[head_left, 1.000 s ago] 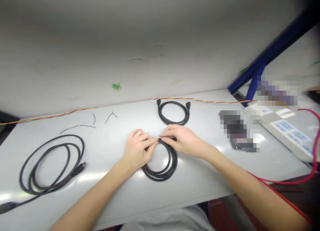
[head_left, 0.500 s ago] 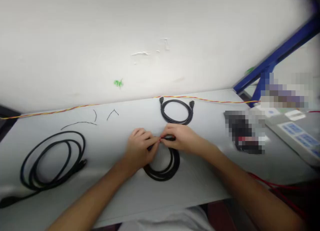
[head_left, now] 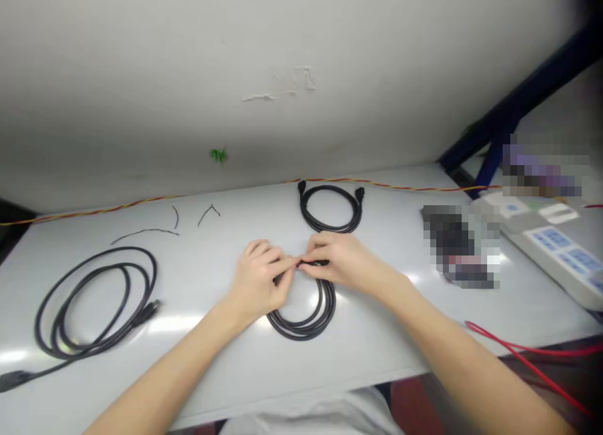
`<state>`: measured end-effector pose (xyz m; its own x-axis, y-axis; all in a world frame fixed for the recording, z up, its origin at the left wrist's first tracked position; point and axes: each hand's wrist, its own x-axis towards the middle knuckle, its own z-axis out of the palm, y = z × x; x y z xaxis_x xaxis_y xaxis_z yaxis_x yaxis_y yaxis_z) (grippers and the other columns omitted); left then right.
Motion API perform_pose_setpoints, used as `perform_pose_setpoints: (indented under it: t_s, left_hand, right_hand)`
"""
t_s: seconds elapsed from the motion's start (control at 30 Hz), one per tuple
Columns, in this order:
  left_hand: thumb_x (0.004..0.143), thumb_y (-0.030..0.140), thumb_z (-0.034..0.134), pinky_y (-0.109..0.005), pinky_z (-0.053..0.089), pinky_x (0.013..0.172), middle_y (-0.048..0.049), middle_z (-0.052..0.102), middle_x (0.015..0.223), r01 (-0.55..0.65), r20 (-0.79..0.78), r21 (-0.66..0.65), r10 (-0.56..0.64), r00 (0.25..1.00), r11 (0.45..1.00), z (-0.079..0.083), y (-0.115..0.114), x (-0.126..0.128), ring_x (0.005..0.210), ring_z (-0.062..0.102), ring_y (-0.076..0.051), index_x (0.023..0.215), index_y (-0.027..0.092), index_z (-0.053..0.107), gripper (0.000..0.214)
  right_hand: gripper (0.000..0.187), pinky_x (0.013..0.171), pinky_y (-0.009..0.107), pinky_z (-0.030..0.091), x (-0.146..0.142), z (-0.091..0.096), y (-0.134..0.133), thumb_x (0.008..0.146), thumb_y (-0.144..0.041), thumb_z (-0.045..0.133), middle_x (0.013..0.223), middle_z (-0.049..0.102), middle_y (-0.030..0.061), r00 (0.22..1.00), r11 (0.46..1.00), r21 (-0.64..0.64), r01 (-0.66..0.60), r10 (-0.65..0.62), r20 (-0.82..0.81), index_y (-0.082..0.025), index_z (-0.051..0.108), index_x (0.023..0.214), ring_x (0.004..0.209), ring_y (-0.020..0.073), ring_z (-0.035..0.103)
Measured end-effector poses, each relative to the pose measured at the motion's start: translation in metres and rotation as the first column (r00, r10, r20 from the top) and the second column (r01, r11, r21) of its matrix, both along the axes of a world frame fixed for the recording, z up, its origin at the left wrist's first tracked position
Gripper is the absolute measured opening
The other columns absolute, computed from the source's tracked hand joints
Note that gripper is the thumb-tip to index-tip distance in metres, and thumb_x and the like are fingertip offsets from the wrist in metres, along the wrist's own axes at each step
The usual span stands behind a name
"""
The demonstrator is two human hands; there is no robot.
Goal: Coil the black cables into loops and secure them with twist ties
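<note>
A black cable (head_left: 308, 331) lies wound in a coil on the white table, directly under my hands. My left hand (head_left: 264, 275) is closed at the upper left of this coil, thumb and index finger pinched together. From the other side my right hand (head_left: 336, 259) pinches at the top of the coil, and a dark piece shows between its fingers. The fingertips of both hands meet there. Anything thin held between them is too small to make out. Just beyond my right hand rests a second coiled black cable (head_left: 330, 226) with a plug at each end.
A larger, looser black cable (head_left: 153, 278) lies at the left. Short thin black wires (head_left: 146, 230) are behind it. A twisted red-yellow wire (head_left: 400, 188) runs along the wall. On the right are a power strip (head_left: 532, 240), a blurred-out dark object (head_left: 452, 240) and red cables (head_left: 513, 345).
Both hands stay pinched at the top of the coil, with only a slight shift of the fingertips. The whole view has moved a little and the wall looks darker.
</note>
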<state>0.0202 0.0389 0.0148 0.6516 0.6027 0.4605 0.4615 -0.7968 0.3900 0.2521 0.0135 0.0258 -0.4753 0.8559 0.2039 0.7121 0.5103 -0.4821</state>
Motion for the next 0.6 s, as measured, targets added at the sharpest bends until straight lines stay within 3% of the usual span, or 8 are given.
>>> perform_pose_setpoints:
  t_s: [0.13, 0.33, 0.5, 0.6]
  left_hand:
    - [0.094, 0.017, 0.062, -0.044, 0.048, 0.093, -0.0014, 0.072, 0.082, 0.005, -0.013, 0.007, -0.005, 1.0, 1.0, 0.001, 0.0, -0.001, 0.08, 0.06, -0.02, 0.108, 0.025, 0.079, 0.023]
    - [0.096, 0.017, 0.06, -0.043, 0.049, 0.09, -0.0025, 0.072, 0.081, 0.004, -0.002, -0.025, -0.004, 1.0, 1.0, 0.002, -0.001, 0.0, 0.08, 0.06, -0.02, 0.108, 0.025, 0.079, 0.024]
    - [0.097, 0.018, 0.061, -0.042, 0.051, 0.089, -0.0025, 0.072, 0.081, 0.027, 0.025, -0.048, -0.026, 0.999, 0.998, 0.001, -0.001, -0.001, 0.08, 0.062, -0.019, 0.11, 0.025, 0.079, 0.023]
    - [0.097, 0.02, 0.062, -0.044, 0.052, 0.096, -0.0013, 0.073, 0.081, 0.027, 0.038, -0.002, -0.027, 0.999, 1.0, 0.0, -0.001, -0.004, 0.078, 0.064, -0.018, 0.113, 0.025, 0.077, 0.022]
  right_hand:
    - [0.021, 0.068, 0.029, 0.042, 0.001, -0.002, -0.001, 0.1, -0.035, 0.068, 0.088, 0.069, 0.0045, 1.0, 0.999, 0.032, -0.03, 0.03, 0.009, -0.021, 0.081, 0.092, 0.076, 0.016, 0.062]
    - [0.021, 0.063, 0.03, 0.035, -0.006, -0.001, -0.005, 0.098, -0.028, 0.069, 0.079, 0.065, 0.0025, 0.999, 0.997, 0.071, 0.025, -0.028, 0.038, -0.02, 0.08, 0.082, 0.071, 0.0142, 0.057]
    - [0.028, 0.061, 0.031, 0.03, -0.011, 0.001, -0.007, 0.1, -0.024, 0.064, 0.074, 0.06, 0.0021, 0.994, 0.985, 0.174, -0.002, -0.016, 0.105, -0.018, 0.076, 0.075, 0.066, 0.0131, 0.051]
    - [0.029, 0.061, 0.031, 0.03, -0.013, -0.001, -0.008, 0.099, -0.021, 0.063, 0.073, 0.059, 0.0021, 0.991, 0.97, 0.241, -0.012, -0.021, 0.135, -0.017, 0.073, 0.071, 0.064, 0.0128, 0.048]
